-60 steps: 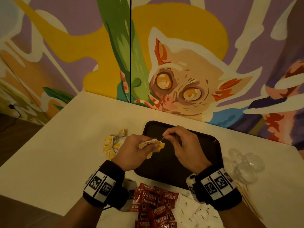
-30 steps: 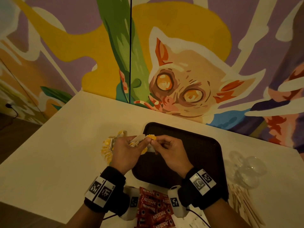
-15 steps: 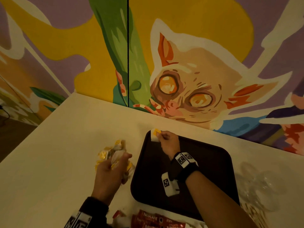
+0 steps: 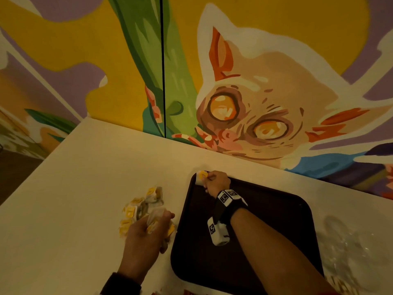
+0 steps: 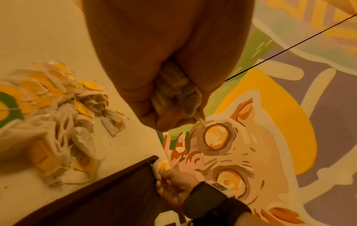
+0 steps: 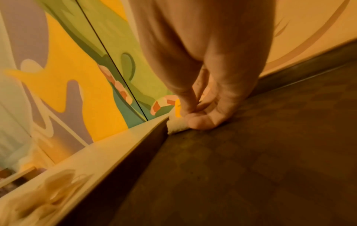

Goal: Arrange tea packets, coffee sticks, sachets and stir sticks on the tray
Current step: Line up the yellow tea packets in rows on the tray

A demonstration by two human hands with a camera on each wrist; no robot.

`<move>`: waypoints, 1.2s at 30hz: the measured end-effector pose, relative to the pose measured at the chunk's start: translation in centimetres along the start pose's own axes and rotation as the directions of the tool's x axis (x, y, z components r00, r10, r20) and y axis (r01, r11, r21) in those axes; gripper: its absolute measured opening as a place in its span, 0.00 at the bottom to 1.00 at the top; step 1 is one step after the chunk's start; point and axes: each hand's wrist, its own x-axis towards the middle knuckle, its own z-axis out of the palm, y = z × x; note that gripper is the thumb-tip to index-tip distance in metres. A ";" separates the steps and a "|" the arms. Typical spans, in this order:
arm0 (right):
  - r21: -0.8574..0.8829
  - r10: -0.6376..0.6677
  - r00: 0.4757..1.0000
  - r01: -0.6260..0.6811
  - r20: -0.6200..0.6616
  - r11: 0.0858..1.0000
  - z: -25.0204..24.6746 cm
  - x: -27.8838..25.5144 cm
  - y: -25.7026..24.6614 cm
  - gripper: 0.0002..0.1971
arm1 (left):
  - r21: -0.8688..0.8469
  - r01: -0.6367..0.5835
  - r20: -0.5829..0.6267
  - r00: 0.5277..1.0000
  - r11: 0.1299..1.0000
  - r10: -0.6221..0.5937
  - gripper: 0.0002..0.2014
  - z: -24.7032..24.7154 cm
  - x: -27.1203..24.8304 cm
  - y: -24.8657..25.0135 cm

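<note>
Dark brown plastic makes up the tray (image 4: 265, 241), which lies on the cream worktop (image 4: 85, 177) with its near edge cut off by the bottom of the head view. At its far left corner the right hand (image 4: 217, 183) pinches 1 tea packet (image 4: 201, 177), a white bag with a yellow tag, between thumb and fingers; the bag touches the tray floor right against the rim. Most of the bag is hidden behind the fingers, so its long axis cannot be told. In the right wrist view only a white edge and a strip of yellow show beside the thumb.

Left of the tray, on the worktop, sits the heap of tea packets (image 4: 140, 207), lying every which way with yellow tags pointing in no single direction. The left hand (image 4: 146, 233) is over the near part of the heap, fingers curled round a bunch of bags (the left wrist view shows crumpled white paper wedged inside the fist). Print on the tags is too small and blurred to read.

Clear plastic (image 4: 348, 241) lies on the worktop right of the tray, hard to make out. Behind the worktop stands a painted wall (image 4: 265, 103) with a large-eyed animal. Black wristbands with square coded markers sit on the right wrist; the left wrist shows only a dark cuff at the frame's edge.
</note>
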 end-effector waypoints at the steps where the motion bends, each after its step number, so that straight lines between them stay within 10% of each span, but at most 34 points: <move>1: -0.013 -0.011 1.000 0.011 -0.007 1.000 0.1 0.1 0.0 0.04 | 0.005 0.003 0.005 1.000 1.000 -0.003 0.11 0.0 0.1 0.1; 16: 0.077 -0.038 0.999 0.040 -0.023 0.996 -1.4 -0.4 0.8 0.13 | -0.137 0.053 -0.039 0.998 0.989 -0.059 0.13 2.0 -0.9 1.1; 23: 0.213 -0.147 0.974 0.110 0.170 0.971 -6.9 -8.3 -1.4 0.06 | -0.387 0.141 0.022 0.989 0.911 -0.144 0.12 4.2 -2.1 2.2; 29: 0.394 -0.317 0.854 0.146 0.413 0.908 -10.1 -17.1 -2.5 0.09 | -0.411 0.162 0.061 0.987 0.897 -0.150 0.13 6.0 -4.0 3.0; 36: 0.396 -0.387 0.853 0.240 0.350 0.886 -10.1 -21.6 -1.9 0.09 | -0.338 0.155 0.096 0.987 0.928 -0.130 0.13 6.2 -5.1 2.9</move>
